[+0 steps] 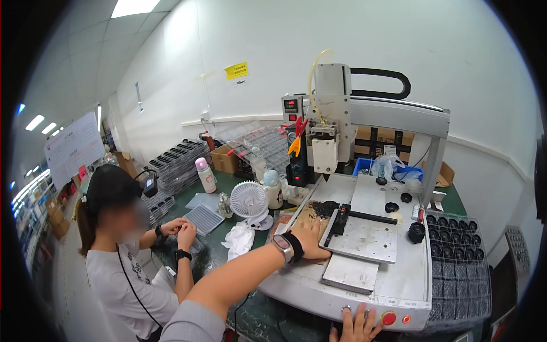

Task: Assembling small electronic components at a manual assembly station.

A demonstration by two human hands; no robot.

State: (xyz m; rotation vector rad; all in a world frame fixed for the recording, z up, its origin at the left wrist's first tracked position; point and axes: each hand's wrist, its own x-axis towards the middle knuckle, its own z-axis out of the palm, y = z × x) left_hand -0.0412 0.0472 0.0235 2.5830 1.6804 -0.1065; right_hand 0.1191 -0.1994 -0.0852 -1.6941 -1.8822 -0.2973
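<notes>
My left hand (310,240) rests on the bed of a white desktop dispensing-type machine (399,273), fingers stretched out, at the left edge of a metal fixture plate (364,246). A black clamp-like block (341,219) and a black bar (373,218) sit on that plate. At the front panel, my right hand (356,328) has its fingers spread, with a fingertip by a silver button (346,308). A red stop button (388,318) and a lit red button (406,319) are to its right. Above the bed hangs the machine's head (326,151), its dark tip pointing down.
Left of me sits a co-worker (134,256), hands together over the green table. A white fan (249,199), a pink-capped bottle (205,175) and a crumpled white cloth (239,238) are nearby. Trays of round black parts (456,239) stand at the right. Several black parts (416,232) lie on the bed.
</notes>
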